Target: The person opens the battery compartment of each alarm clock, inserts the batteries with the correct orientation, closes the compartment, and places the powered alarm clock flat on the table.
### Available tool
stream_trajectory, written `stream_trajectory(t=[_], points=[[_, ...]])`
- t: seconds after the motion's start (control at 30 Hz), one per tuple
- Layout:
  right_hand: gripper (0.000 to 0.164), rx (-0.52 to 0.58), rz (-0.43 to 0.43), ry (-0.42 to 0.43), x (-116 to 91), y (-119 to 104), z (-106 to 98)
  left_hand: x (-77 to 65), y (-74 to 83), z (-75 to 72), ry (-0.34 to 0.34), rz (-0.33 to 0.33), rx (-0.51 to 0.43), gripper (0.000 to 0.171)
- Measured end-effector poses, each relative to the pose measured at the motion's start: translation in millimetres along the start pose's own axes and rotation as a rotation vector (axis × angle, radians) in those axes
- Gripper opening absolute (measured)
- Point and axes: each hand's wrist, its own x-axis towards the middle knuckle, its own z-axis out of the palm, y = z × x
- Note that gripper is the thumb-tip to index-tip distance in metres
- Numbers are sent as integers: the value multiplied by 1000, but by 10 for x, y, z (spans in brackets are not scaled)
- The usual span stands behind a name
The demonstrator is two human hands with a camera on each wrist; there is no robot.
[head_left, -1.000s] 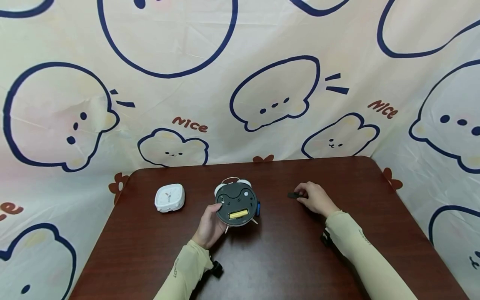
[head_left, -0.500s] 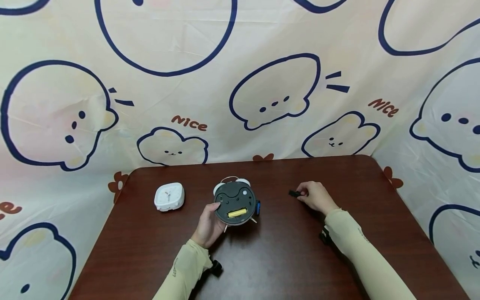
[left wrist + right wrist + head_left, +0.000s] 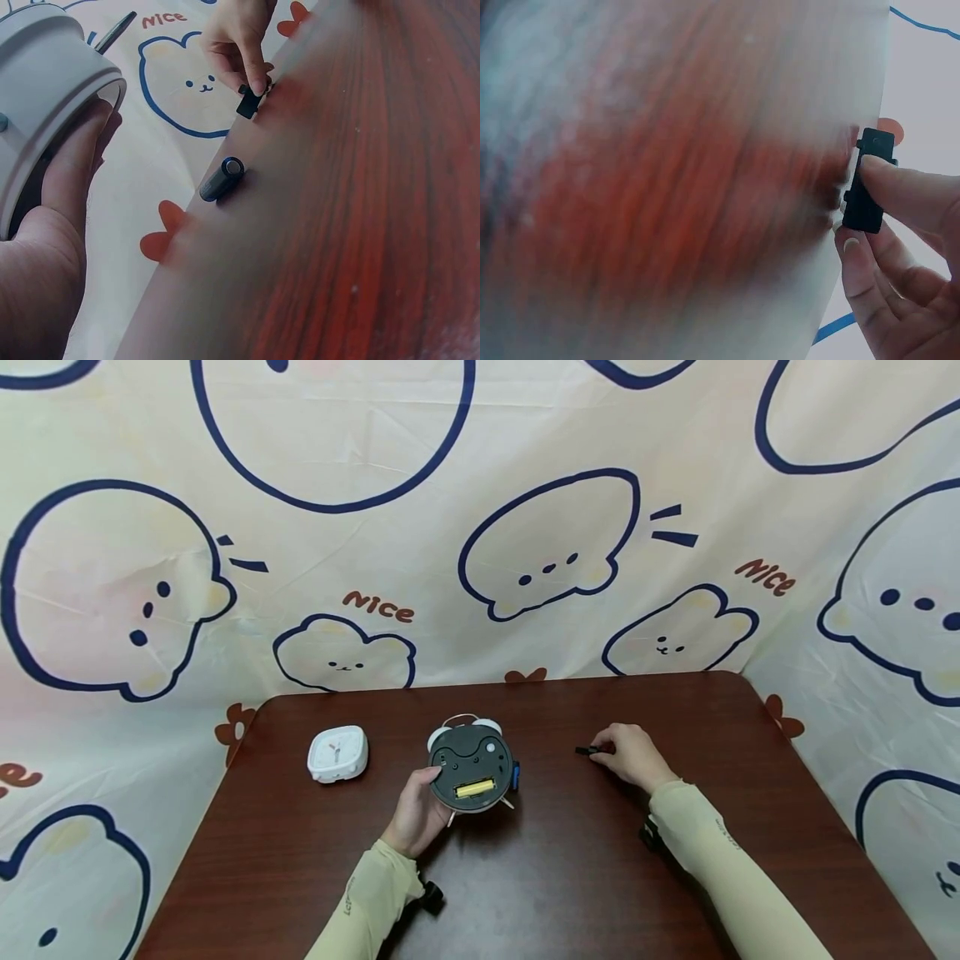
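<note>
In the head view my left hand (image 3: 421, 817) grips a white twin-bell alarm clock (image 3: 472, 756) by its left edge, thumb on the dark grey back. The back faces me, and its battery compartment is uncovered with a yellow battery (image 3: 476, 788) inside. To the right, my right hand (image 3: 634, 756) pinches a small black battery cover (image 3: 585, 750) just above the table. The right wrist view shows the cover (image 3: 870, 180) between thumb and fingers, tabs along its edges. A dark battery (image 3: 223, 179) lies on the table between the hands in the left wrist view.
A white square clock (image 3: 338, 754) sits on the table's left side. The brown wooden table (image 3: 540, 877) meets a patterned cloth (image 3: 540, 652) behind it. Beside the alarm clock a blue end (image 3: 516, 776) shows, partly hidden by the clock.
The black battery cover has tilted slightly in my right hand's fingers. My left hand and the alarm clock have hardly moved.
</note>
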Motion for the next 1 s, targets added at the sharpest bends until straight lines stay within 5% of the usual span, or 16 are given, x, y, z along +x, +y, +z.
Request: stream_trajectory(t=[1.0], points=[[24,287,-163,173,-139,-401,-144,-6,-3,4,15,-4,7,42]])
